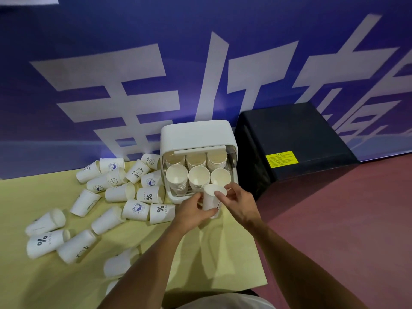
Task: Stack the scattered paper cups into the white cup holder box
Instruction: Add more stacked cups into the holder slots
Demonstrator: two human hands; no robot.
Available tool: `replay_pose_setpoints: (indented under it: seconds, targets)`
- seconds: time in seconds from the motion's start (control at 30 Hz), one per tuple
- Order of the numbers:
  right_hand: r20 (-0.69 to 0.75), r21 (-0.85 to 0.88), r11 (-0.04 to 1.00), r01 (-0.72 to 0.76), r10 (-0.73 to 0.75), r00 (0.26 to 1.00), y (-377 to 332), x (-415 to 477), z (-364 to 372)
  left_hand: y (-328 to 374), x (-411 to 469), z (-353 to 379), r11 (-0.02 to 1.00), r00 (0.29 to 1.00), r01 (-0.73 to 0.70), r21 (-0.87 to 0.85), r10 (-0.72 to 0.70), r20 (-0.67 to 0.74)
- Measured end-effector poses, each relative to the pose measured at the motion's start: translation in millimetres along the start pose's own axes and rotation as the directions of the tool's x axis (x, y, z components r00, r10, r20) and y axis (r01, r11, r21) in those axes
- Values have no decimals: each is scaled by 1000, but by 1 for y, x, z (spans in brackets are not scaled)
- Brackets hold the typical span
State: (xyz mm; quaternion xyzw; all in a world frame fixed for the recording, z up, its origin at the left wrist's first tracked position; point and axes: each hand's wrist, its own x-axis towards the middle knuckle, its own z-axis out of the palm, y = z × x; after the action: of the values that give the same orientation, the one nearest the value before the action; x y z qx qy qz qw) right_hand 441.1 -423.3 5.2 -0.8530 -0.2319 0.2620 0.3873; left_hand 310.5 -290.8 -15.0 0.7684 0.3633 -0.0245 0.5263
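Grips one paper cup [210, 202] nearly upright, mouth up, between curled fingers [220, 197] of left hand [194, 216] and right hand [240, 204], just near of the near-right stack [220, 176] in the white cup holder box [196, 134], calling for a short lift far.

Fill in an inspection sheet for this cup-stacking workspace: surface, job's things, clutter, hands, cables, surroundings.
Surface: yellow cover, lying flat.
Job's things: white cup holder box open at the front, six stacks inside; scattered cups on their sides to its left; held cup in front of the box.
Clutter: nothing seen.
Hands: left hand grips the held cup's side; right hand pinches its rim.
Cables: nothing seen.
Surroundings: black box right of the holder; blue banner behind; red floor.
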Motion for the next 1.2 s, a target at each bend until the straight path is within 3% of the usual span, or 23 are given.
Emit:
replay_pose_setpoints:
  seconds: [0.37,0.53,0.67,1.2]
  targets:
    - [6,-28,999,44,-44,999,-8,1,-2,11,1,-2,1000,1000,-4,17,4,-5]
    - [-239,83,991,109,-86,967,-14,9,-7,8,3,-1,1000,1000,12,18,-12,25]
    - [-349,35,990,139,-118,930,-20,21,-10,-2,3,-3,999,998,47,26,-48,27]
    - [-149,-224,967,117,-153,977,-5,50,8,-10,16,-14,995,995,91,32,-89,-46]
